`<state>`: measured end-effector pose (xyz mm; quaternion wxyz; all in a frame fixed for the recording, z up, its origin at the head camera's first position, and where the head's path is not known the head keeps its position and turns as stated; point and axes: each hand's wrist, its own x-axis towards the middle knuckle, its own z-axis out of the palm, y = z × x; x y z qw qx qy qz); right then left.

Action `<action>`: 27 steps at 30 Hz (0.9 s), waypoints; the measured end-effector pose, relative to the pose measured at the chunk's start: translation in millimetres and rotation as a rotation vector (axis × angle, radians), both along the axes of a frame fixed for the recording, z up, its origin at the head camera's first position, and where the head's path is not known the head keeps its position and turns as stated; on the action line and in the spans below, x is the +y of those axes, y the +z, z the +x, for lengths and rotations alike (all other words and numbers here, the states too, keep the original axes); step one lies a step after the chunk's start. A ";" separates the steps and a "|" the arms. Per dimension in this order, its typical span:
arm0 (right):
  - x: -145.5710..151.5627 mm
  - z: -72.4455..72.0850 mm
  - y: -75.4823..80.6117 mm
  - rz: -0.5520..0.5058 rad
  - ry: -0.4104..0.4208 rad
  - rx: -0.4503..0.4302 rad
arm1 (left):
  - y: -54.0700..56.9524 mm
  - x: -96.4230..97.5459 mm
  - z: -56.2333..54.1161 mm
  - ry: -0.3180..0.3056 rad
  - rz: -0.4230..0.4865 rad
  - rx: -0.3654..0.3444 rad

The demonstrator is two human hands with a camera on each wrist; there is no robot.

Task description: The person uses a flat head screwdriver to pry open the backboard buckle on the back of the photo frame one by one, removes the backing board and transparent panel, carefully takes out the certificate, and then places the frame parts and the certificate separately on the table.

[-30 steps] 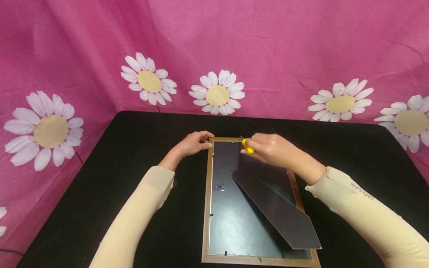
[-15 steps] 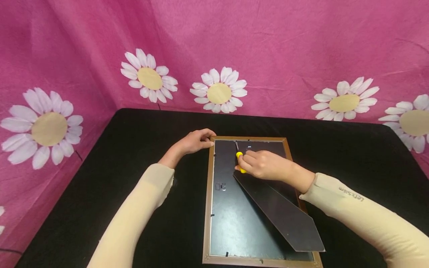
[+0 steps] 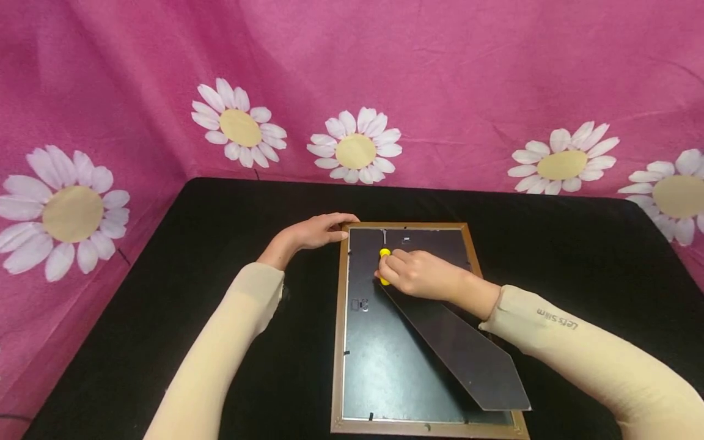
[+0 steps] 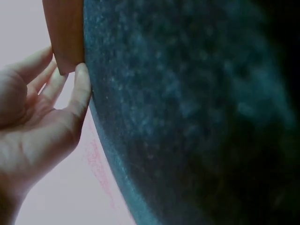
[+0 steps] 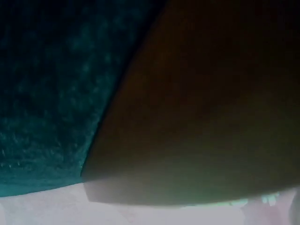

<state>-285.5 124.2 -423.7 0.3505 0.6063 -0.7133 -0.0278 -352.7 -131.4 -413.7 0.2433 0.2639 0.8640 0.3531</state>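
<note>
A picture frame with a wooden border lies back side up on the black table. Its dark backing carries an easel leg that slants to the near right. My left hand holds the frame's far left corner between thumb and fingers; in the left wrist view that hand pinches the brown corner. My right hand grips a yellow-handled screwdriver above the backing. Its metal tip points to the frame's far inner edge. In the right wrist view, the right hand cannot be seen.
Small dark tabs sit along the frame's inner edge. A metal hanger is fixed on the backing's left, another near the far edge. Behind the black table hangs a pink cloth with daisies.
My right hand has come down from the frame's far edge toward me and slightly left with the screwdriver. The left hand has stayed at the corner.
</note>
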 end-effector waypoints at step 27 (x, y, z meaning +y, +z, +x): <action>11.8 -86.6 78.9 -0.084 -0.182 -0.854 | -0.8 -5.9 -6.8 -0.042 -0.019 -0.068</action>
